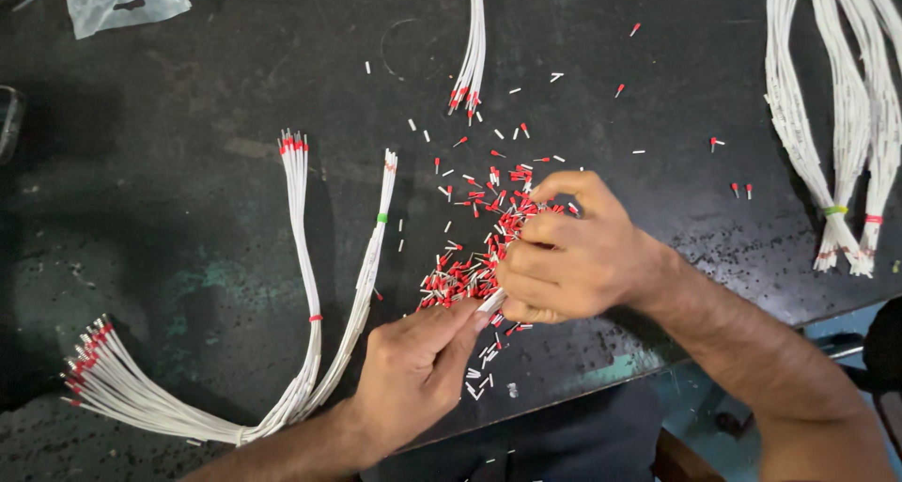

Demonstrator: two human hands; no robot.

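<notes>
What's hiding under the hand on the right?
The right hand rests on the pile of red ferrules spread on the dark table. A white wire end pokes out below it, touched by the left hand. What its fingers cover can't be seen.

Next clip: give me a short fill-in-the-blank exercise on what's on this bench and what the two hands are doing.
1. The loose ferrules piled by the hands have sleeves coloured ____.
2. The left hand pinches the end of a ____ wire between its fingers.
3. The band around the wire bundle left of the pile is ____.
4. The right hand rests on the dark ____, over the pile.

Missing words: red; white; green; table
</notes>
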